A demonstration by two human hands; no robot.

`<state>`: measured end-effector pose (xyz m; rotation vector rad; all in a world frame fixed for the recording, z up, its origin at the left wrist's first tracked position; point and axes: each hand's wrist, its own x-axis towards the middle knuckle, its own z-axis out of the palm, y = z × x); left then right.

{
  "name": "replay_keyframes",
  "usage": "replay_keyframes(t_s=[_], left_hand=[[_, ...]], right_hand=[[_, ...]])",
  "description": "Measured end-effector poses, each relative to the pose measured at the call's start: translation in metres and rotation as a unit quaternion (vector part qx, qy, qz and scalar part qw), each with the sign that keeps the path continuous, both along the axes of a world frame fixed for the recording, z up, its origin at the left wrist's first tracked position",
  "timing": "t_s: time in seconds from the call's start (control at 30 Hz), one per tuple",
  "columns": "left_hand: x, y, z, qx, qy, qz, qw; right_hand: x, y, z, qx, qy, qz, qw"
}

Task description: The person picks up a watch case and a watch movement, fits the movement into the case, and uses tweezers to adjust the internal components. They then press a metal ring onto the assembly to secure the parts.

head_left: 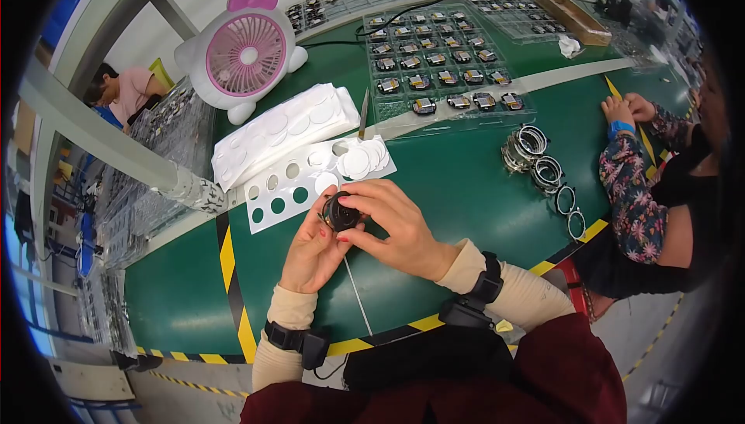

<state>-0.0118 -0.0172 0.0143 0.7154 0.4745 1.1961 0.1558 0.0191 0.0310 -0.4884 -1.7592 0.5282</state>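
Between my two hands is a small round black part (342, 213), held above the green table. My left hand (309, 247) cups it from the left and below. The fingers and thumb of my right hand (394, 226) grip it from the right. Its underside is hidden by my fingers. Just beyond my hands lies a white sheet (273, 205) with round holes, and loose white discs (357, 163) are piled on its right end. A thicker stack of white disc sheets (283, 130) rests behind it.
A pink and white fan (247, 55) stands at the back left. Clear trays (434, 59) of small assemblies lie ahead, with tweezers (364, 113) beside them. Metal rings (545, 174) sit to the right, near a co-worker's hands (625, 109). A metal post (116, 129) rises at left.
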Motion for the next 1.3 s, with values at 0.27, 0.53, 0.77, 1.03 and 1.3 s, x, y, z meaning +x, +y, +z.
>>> replay_keyframes(t_s=[0.27,0.53,0.77,1.03,1.3], left_hand=[[0.005,-0.002,0.006,0.006,-0.03,0.013,0.999],[0.0,-0.002,-0.001,-0.011,-0.082,0.003,0.997],[-0.001,-0.003,0.001,-0.021,-0.096,0.002,0.995],[0.0,-0.004,-0.001,0.0,-0.077,0.003,0.997],[0.004,-0.005,0.001,0.006,-0.074,0.007,0.997]], right_hand=[[0.0,0.003,-0.001,0.005,0.009,-0.029,1.0],[-0.003,-0.001,0.001,0.046,-0.048,-0.029,0.997],[-0.003,-0.004,0.002,0.064,-0.059,-0.046,0.995],[-0.005,-0.008,0.003,0.059,-0.054,-0.063,0.995],[-0.007,-0.014,0.007,0.02,-0.038,-0.065,0.997]])
